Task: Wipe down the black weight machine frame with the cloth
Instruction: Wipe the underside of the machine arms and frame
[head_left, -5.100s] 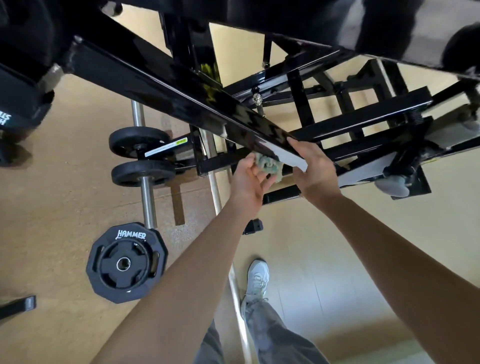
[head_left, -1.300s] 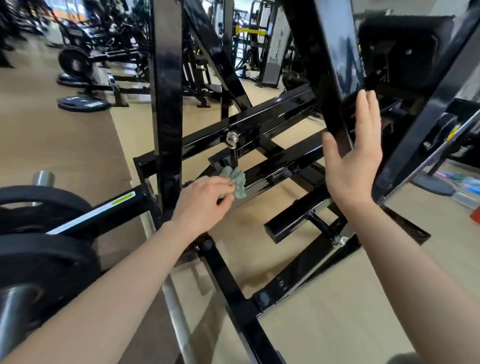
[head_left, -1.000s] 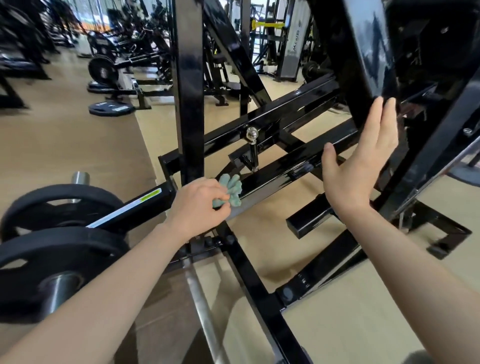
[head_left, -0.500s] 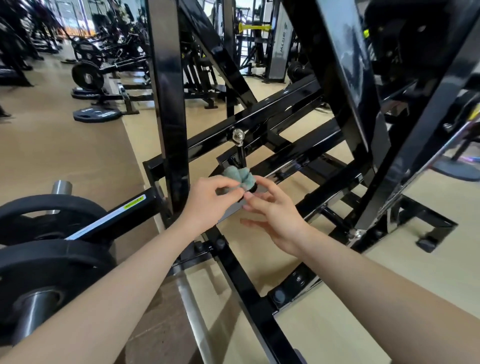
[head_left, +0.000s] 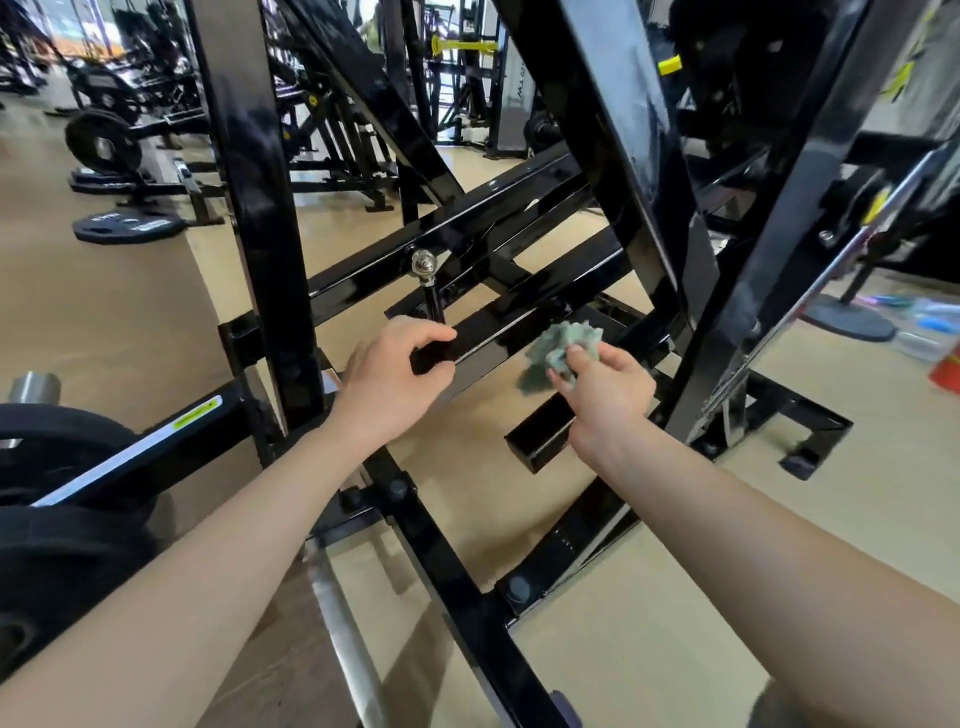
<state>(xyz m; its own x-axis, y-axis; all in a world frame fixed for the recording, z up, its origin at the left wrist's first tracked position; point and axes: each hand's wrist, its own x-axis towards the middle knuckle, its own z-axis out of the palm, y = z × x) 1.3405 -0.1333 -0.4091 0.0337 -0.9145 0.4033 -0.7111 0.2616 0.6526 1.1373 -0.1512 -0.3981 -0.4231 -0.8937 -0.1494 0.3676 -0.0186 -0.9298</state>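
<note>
Hands: two, bare-armed: left hand (head_left: 395, 379) and right hand (head_left: 605, 387).
Cloth (head_left: 563, 345): one, grey-green, soft and crumpled, held just in front of a slanted frame bar.
Right grip: thumb and fingertips pinch the cloth.
Left grip: fingers curled at the open end of a bar; whether they grasp it cannot be told.
Frame (head_left: 260, 208): one, glossy black rectangular tubing.
Ball joint (head_left: 423, 262): one, silver, rounded.
Weight plates: two black discs on a sleeve (head_left: 52, 447); one flat on the tan floor (head_left: 127, 226).

glossy blk metal frame (head_left: 260, 208), crumpled cloth (head_left: 558, 348)
</note>
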